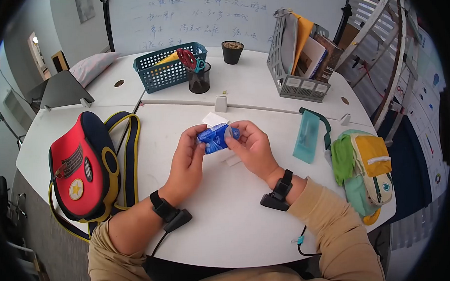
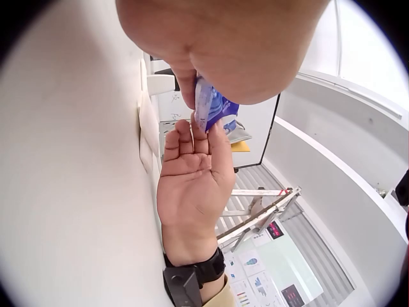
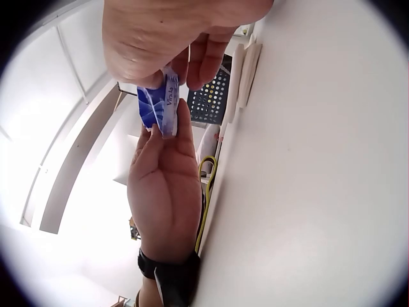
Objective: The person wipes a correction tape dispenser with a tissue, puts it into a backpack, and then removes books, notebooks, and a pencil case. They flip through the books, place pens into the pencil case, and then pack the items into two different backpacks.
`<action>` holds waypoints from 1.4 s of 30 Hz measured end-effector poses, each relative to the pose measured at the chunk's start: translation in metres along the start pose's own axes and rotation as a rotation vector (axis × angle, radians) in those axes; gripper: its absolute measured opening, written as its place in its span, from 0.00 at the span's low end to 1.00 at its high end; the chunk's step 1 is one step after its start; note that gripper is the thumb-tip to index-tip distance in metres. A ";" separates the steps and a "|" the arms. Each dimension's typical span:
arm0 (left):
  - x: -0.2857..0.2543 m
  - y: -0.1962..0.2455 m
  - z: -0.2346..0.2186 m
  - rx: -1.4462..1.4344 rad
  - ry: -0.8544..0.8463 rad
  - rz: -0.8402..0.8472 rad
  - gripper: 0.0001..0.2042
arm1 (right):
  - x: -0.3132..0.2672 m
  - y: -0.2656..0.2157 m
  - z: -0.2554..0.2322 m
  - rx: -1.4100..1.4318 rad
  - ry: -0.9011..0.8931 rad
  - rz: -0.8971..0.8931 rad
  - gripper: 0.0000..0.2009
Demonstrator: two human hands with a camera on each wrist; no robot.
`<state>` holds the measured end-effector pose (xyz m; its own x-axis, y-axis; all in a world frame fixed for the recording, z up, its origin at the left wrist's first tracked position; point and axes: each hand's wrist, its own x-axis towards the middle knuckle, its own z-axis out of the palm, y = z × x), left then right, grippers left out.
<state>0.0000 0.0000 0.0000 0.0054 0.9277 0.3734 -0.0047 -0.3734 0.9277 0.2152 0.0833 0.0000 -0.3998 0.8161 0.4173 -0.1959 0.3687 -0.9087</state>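
Observation:
A small blue packet [image 1: 214, 139] with white lettering is held above the table in both hands; the right wrist view shows the packet [image 3: 167, 105] edge-on with "Vinda" printed on it. My left hand [image 1: 188, 154] pinches its left end between thumb and fingers. At the other end my right hand [image 1: 254, 148] pinches it, thumb in front. In the left wrist view the packet [image 2: 214, 109] spans the fingertips of both hands. White folded tissues [image 1: 215, 119] lie on the table behind the packet, and another white piece [image 1: 233, 160] lies below it.
A red backpack [image 1: 74, 169] lies left; a green-yellow bag [image 1: 369, 167] and teal pouch [image 1: 306, 137] lie right. Behind stand a teal basket [image 1: 154, 82], a pen holder [image 1: 199, 80] with scissors, a potted plant [image 1: 232, 54] and a grey file rack [image 1: 300, 87].

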 end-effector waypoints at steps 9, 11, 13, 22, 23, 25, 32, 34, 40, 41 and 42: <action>-0.001 0.006 0.000 0.000 -0.018 0.027 0.24 | 0.000 0.002 0.003 0.067 -0.030 0.014 0.10; -0.001 0.005 0.000 -0.007 -0.026 0.020 0.25 | 0.001 0.006 0.000 0.083 -0.032 0.033 0.12; -0.001 0.009 0.002 -0.043 -0.021 0.017 0.25 | 0.000 0.006 -0.001 0.120 -0.034 0.061 0.12; 0.000 0.008 0.002 -0.058 0.014 0.000 0.23 | 0.002 -0.002 -0.001 0.172 -0.014 0.195 0.10; 0.001 0.008 0.002 -0.059 0.025 -0.003 0.23 | 0.002 -0.003 0.000 0.184 -0.013 0.192 0.10; 0.001 0.008 0.000 -0.048 0.004 -0.011 0.24 | 0.002 -0.002 0.000 0.165 -0.026 0.160 0.11; 0.000 0.011 0.002 -0.024 0.062 -0.006 0.23 | 0.002 0.018 -0.004 0.129 -0.088 0.042 0.12; 0.001 0.006 0.002 -0.029 0.085 -0.014 0.21 | 0.001 0.008 -0.001 0.156 -0.072 0.109 0.13; 0.002 0.005 0.000 -0.059 0.022 -0.058 0.21 | 0.001 -0.004 0.003 0.130 -0.002 0.149 0.18; 0.003 0.009 0.001 -0.072 0.010 -0.068 0.21 | 0.002 -0.004 0.004 0.140 0.013 0.127 0.19; 0.003 0.011 0.002 -0.081 0.014 -0.072 0.20 | 0.002 -0.003 0.004 0.141 0.030 0.100 0.19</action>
<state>0.0021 -0.0016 0.0113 -0.0053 0.9524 0.3048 -0.0852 -0.3041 0.9488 0.2113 0.0816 0.0040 -0.3970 0.8593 0.3226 -0.2806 0.2210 -0.9340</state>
